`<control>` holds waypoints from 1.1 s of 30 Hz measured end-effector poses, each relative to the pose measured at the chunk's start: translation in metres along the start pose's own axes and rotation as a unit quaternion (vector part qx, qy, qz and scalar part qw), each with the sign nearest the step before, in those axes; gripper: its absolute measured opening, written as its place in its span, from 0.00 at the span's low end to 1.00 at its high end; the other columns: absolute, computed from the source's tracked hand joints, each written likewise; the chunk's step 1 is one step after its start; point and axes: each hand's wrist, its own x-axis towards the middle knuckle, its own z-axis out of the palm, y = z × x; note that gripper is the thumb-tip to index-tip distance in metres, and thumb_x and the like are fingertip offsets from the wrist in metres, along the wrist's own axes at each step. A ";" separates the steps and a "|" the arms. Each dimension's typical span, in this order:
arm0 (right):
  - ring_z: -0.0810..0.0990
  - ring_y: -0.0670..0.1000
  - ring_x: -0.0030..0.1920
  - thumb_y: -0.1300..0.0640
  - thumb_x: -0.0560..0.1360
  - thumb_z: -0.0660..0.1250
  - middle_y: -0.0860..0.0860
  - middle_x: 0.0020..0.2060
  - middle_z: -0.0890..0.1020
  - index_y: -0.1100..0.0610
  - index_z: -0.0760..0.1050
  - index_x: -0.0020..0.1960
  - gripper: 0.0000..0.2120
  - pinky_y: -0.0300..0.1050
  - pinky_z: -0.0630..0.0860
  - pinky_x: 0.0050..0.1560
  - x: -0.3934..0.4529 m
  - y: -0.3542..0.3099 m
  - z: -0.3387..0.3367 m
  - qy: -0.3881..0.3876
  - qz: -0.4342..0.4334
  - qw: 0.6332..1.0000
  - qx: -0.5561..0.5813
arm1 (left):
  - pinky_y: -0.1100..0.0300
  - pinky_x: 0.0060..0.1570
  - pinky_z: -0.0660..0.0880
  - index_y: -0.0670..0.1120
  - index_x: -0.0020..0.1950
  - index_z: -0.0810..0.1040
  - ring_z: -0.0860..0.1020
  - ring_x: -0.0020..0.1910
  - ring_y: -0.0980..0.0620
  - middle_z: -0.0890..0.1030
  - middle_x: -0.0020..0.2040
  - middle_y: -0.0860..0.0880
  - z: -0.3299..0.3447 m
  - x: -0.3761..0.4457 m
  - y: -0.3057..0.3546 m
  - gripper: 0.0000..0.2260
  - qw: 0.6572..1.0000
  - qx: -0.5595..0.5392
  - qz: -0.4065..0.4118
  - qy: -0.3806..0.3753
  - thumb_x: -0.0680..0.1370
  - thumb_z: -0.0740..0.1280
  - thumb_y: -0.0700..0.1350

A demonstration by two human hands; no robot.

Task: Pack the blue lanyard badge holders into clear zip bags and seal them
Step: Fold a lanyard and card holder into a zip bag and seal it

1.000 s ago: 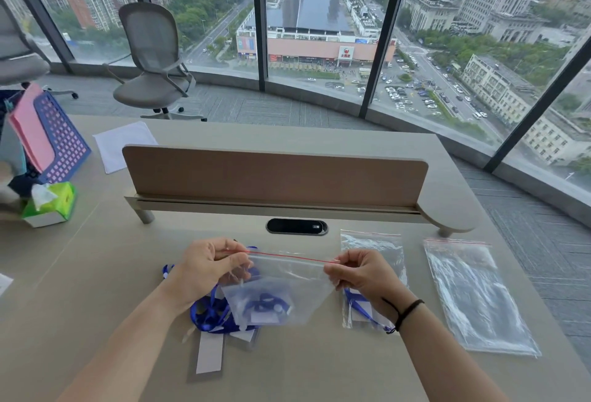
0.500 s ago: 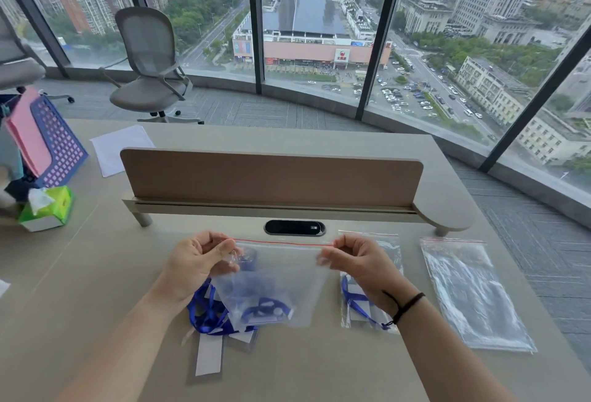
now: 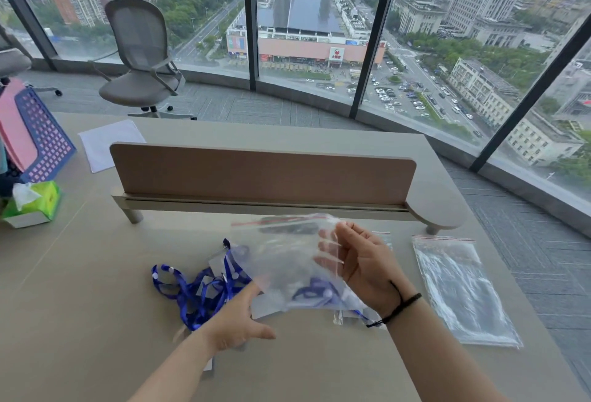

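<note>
Zip bag motion-blurred, raised above desk, blue lanyard inside; right hand fingers pinch its right edge, partly veiled by plastic. Left hand spread open, bag's lower-left. Loose lanyards left of bag.

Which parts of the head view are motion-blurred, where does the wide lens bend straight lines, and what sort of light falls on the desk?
Head view: the held zip bag and both hands, left hand and right hand, are smeared by motion; the window frames lean outward with wide-angle distortion; soft daylight from the windows, no hard shadows on the desk.
</note>
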 end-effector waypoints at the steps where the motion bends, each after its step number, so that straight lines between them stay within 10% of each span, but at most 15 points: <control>1: 0.84 0.53 0.38 0.59 0.74 0.66 0.58 0.43 0.84 0.61 0.76 0.47 0.06 0.52 0.83 0.41 0.001 -0.003 -0.002 0.000 0.009 0.999 0.031 | 0.67 0.62 0.70 0.68 0.75 0.58 0.67 0.67 0.63 0.63 0.72 0.68 0.003 0.005 -0.002 0.46 1.000 0.022 -0.007 0.001 0.66 0.81 0.48; 7: 0.87 0.50 0.41 0.57 0.82 0.59 0.56 0.43 0.86 0.65 0.80 0.52 0.14 0.44 0.84 0.39 0.015 -0.010 -0.031 0.061 0.043 0.984 0.164 | 0.45 0.61 0.79 0.53 0.61 0.82 0.83 0.53 0.49 0.85 0.55 0.51 0.010 0.007 -0.005 0.10 0.999 0.050 -0.015 -0.003 0.81 0.68 0.48; 15: 0.85 0.54 0.40 0.59 0.83 0.59 0.60 0.48 0.82 0.68 0.72 0.60 0.13 0.45 0.83 0.34 0.037 0.015 -0.085 0.256 0.008 0.962 0.097 | 0.52 0.54 0.81 0.37 0.63 0.79 0.83 0.55 0.41 0.84 0.58 0.39 -0.002 -0.013 -0.026 0.16 0.968 -0.169 -0.181 -0.050 0.82 0.64 0.47; 23: 0.84 0.59 0.47 0.60 0.83 0.58 0.62 0.51 0.84 0.62 0.71 0.53 0.06 0.54 0.81 0.46 0.042 0.012 -0.085 0.256 -0.035 0.966 -0.020 | 0.56 0.47 0.79 0.35 0.55 0.85 0.82 0.48 0.44 0.84 0.57 0.35 -0.008 -0.018 -0.049 0.16 0.961 -0.203 -0.189 -0.017 0.73 0.74 0.44; 30: 0.86 0.61 0.47 0.58 0.83 0.60 0.58 0.50 0.86 0.60 0.71 0.51 0.05 0.55 0.83 0.45 0.038 0.033 -0.071 0.193 0.014 0.977 -0.095 | 0.65 0.48 0.79 0.42 0.63 0.82 0.82 0.48 0.56 0.85 0.52 0.53 -0.012 -0.008 -0.043 0.21 0.949 0.144 -0.253 -0.122 0.73 0.76 0.51; 33: 0.85 0.59 0.43 0.61 0.81 0.63 0.61 0.49 0.85 0.60 0.70 0.50 0.03 0.54 0.81 0.48 0.037 0.044 -0.066 0.151 0.030 0.975 -0.159 | 0.58 0.61 0.76 0.50 0.65 0.76 0.79 0.61 0.53 0.79 0.64 0.51 -0.019 0.005 -0.019 0.31 0.940 0.283 -0.190 -0.016 0.66 0.74 0.62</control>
